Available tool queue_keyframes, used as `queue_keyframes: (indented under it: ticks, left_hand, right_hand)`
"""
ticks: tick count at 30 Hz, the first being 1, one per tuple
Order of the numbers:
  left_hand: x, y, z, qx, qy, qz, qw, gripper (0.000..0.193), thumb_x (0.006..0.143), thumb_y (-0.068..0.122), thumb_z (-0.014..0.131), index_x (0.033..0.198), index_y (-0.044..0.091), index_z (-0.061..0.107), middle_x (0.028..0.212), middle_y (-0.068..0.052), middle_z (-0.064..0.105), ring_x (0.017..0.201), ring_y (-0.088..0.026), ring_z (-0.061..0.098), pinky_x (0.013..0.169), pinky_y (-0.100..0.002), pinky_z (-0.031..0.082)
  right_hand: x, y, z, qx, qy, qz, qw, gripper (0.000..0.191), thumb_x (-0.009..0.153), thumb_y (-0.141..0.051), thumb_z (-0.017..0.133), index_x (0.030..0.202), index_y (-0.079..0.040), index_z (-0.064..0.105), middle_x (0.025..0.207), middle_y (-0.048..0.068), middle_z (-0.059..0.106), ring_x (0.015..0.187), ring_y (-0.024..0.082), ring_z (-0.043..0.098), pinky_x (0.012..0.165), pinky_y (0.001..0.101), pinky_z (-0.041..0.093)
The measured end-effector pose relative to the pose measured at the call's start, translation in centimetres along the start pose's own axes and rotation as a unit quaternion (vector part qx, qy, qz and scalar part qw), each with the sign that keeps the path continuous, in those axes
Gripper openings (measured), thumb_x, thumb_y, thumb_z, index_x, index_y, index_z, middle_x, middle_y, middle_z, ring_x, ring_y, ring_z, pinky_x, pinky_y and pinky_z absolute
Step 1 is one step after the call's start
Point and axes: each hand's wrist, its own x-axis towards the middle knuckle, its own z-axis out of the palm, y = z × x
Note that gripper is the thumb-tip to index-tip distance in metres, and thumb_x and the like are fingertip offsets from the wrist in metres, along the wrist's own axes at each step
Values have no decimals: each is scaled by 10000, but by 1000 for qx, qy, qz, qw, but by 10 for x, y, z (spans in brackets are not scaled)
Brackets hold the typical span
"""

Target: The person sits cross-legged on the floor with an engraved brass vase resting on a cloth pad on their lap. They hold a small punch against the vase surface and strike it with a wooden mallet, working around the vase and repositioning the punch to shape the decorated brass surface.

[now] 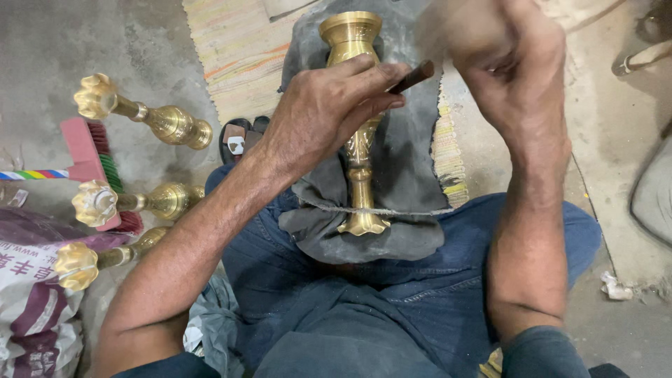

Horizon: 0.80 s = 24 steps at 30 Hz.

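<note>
Left hand (pixel 325 112) pinching dark tool (pixel 413 75) vs brass vase (pixel 358 126) lying under it on grey cloth (pixel 406 161). Right hand (pixel 507 63) blurred, grip can't tell. Keep tool tip steady, vase braced w/ lap.

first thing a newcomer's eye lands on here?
The tall brass vase at centre, lying on a dark grey cloth across the person's lap. The left hand rests on it, gripping a dark rod-like tool; the right hand is raised at upper right, blurred. On the concrete floor at left lie three similar brass pieces with flower-shaped ends.
</note>
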Motion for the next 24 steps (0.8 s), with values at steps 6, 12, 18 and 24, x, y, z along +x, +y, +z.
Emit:
queue_keyframes:
  ticks: [6,12,18,24]
  left_hand:
    - [-2,0,-3,-18,14,1,1000,352,1067,280,732,1349,91,638,1075,-56,690,886,-197,735,782,-339,627]
    - [-2,0,-3,-25,-3,-13,1000,365,1051,265,739,1360,89,655,1024,-60,693,867,-200,734,773,-340,632]
    - [-5,-2,-4,-16,16,-14,1000,366,1053,297,757,1352,116,647,1044,-51,708,889,-209,734,770,-356,615]
    - [-8,-4,0,-16,-5,-36,999,381,1039,276,757,1375,123,663,984,-60,701,857,-206,730,736,-360,613]
  right_hand:
    - [3,-13,-6,-12,-20,47,999,431,967,51,695,1382,14,584,1054,152,647,915,265,688,762,340,534]
    - [4,-23,-3,-20,2,152,988,272,945,-147,784,1105,-23,602,848,118,641,808,297,684,730,397,532]
    - [6,-33,-6,-11,-2,56,998,224,1011,-18,790,1108,15,590,997,131,660,916,321,671,820,430,534]
    - [7,-45,-9,26,11,157,987,287,1026,-152,827,1098,-50,569,953,86,639,892,291,618,837,424,524]
